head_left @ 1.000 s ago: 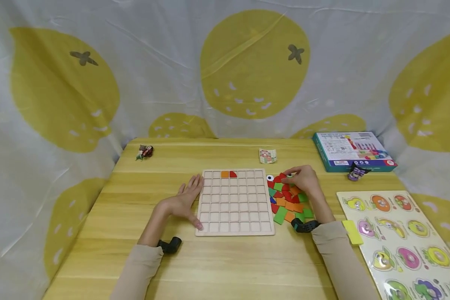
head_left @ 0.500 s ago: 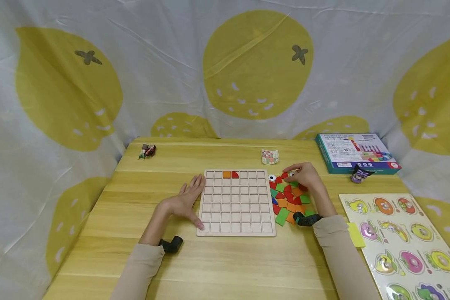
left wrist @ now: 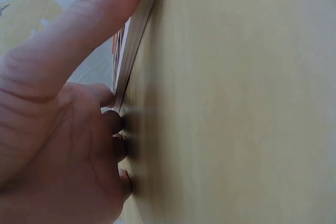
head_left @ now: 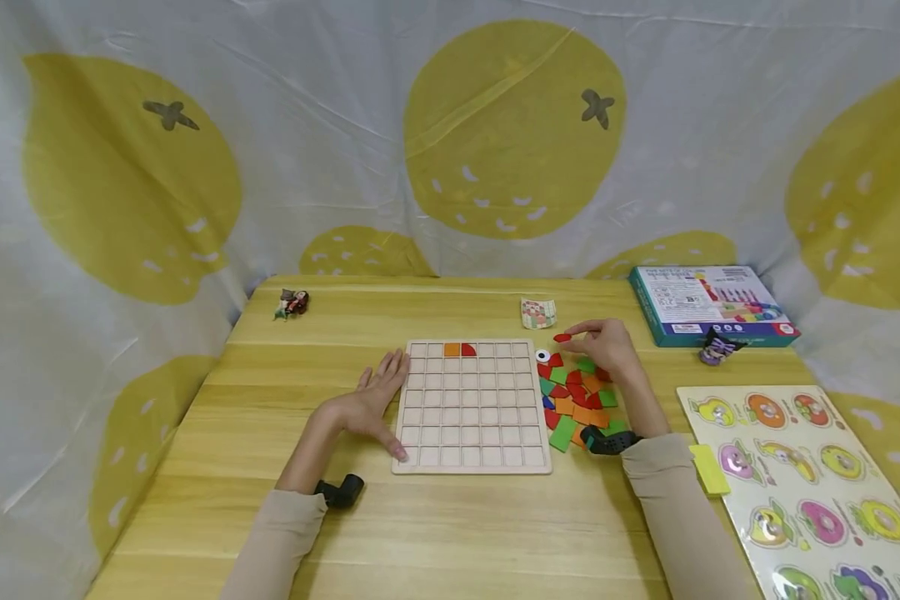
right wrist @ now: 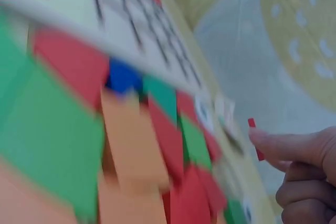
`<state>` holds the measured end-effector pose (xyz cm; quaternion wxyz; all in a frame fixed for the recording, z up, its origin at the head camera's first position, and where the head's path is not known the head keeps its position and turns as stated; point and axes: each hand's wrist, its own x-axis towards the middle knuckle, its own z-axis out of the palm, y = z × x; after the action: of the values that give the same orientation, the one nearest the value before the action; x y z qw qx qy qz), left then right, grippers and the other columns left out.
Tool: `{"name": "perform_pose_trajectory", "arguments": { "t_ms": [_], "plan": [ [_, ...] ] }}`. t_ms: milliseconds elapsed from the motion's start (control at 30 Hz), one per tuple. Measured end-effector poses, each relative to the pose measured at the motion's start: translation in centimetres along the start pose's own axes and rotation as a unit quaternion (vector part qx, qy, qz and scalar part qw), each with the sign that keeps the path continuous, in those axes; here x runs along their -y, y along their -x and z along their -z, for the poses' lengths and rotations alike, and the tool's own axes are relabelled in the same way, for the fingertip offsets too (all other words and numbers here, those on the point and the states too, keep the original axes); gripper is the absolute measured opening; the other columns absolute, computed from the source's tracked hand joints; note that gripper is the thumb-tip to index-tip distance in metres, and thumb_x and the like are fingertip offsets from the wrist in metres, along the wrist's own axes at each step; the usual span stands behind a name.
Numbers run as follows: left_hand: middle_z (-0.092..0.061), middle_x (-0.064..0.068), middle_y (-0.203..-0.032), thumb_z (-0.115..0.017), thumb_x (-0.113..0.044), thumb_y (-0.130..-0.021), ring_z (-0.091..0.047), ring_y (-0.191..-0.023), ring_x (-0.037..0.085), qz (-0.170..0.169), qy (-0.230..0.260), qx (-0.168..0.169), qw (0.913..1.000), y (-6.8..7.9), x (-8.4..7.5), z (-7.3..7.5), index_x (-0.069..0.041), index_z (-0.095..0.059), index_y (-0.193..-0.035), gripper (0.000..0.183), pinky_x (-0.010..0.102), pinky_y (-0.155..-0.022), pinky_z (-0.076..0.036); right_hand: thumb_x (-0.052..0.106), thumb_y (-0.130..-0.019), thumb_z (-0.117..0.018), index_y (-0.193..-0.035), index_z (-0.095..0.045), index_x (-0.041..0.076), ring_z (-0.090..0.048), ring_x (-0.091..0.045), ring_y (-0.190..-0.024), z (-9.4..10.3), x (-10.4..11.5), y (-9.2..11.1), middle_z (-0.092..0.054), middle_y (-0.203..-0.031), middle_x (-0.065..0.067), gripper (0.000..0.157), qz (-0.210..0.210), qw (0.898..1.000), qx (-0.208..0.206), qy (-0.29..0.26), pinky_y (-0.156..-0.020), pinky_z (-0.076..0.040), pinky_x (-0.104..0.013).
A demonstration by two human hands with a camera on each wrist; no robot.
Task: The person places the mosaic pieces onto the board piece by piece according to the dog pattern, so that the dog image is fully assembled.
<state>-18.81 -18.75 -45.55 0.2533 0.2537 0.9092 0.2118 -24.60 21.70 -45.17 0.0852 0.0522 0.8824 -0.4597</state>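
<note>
A pale wooden grid board (head_left: 470, 408) lies mid-table, with an orange square (head_left: 452, 350) and a red quarter-round tile (head_left: 468, 350) in its far row. My left hand (head_left: 367, 404) rests along the board's left edge, fingers spread, the thumb on its near corner. In the left wrist view the thumb (left wrist: 84, 30) lies over the board's side. Between thumb and fingertips my right hand (head_left: 607, 346) pinches a small red tile (head_left: 562, 337), raised above the far end of the tile pile. The right wrist view shows this red piece edge-on at the fingertips.
Right of the board lies a pile of red, green, orange and blue tiles (head_left: 564, 407), with a white eye tile (head_left: 543, 356). A printed card (head_left: 537, 313), a boxed toy (head_left: 712, 306), a dark figurine (head_left: 717, 348) and a fruit puzzle board (head_left: 802, 467) lie around. Another figurine (head_left: 292, 303) stands back left.
My right hand has picked the red tile from the pile's far end and lifted it slightly away. The left hand stays on the board's edge.
</note>
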Motion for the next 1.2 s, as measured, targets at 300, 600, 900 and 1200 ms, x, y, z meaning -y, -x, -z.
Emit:
{"name": "perform_pose_trajectory", "arguments": {
  "t_ms": [300,600,900,1200],
  "plan": [
    [0.025,0.016,-0.159,-0.087,-0.057,-0.052,0.021,-0.148,0.034,-0.006,-0.001,-0.008,0.9999,0.0,-0.1,-0.2,-0.005,0.016,-0.152,0.153,0.061,-0.119,0.007,0.018,-0.075,-0.083,-0.098,-0.076,0.011,-0.026,-0.014,-0.047,-8.1,6.0,0.3,-0.038,-0.051,0.003,0.025,0.058,0.994,0.079,-0.052,-0.046,-0.024,-0.026],
    [0.025,0.015,-0.159,-0.086,-0.058,-0.054,0.02,-0.149,0.034,-0.001,-0.007,0.005,1.0,-0.2,-0.4,-0.7,-0.006,0.017,-0.152,0.152,0.059,-0.12,0.007,0.014,-0.07,-0.086,-0.09,-0.079,0.009,-0.042,-0.014,-0.06,-15.1,8.5,-0.2,-0.068,-0.085,-0.01,0.022,0.076,0.995,0.051,-0.04,-0.05,-0.033,-0.022],
    [0.024,0.016,-0.159,-0.087,-0.057,-0.055,0.021,-0.149,0.034,0.001,-0.007,0.003,1.0,0.0,-0.1,-0.4,-0.005,0.017,-0.152,0.151,0.06,-0.119,0.007,0.016,-0.069,-0.087,-0.091,-0.079,0.014,-0.048,-0.015,-0.059,-15.9,9.5,-1.2,-0.065,-0.074,-0.004,0.023,0.066,0.997,0.034,-0.006,-0.05,-0.036,-0.022],
    [0.026,0.013,-0.159,-0.086,-0.059,-0.053,0.022,-0.149,0.032,0.01,-0.006,0.002,0.9999,0.1,0.2,0.0,-0.007,0.018,-0.152,0.153,0.058,-0.12,0.009,0.016,-0.073,-0.084,-0.092,-0.08,0.013,-0.043,-0.011,-0.055,-15.5,9.8,-1.8,-0.065,-0.07,-0.003,0.02,0.111,0.992,0.068,-0.001,-0.048,-0.032,-0.021]
  ]
}}
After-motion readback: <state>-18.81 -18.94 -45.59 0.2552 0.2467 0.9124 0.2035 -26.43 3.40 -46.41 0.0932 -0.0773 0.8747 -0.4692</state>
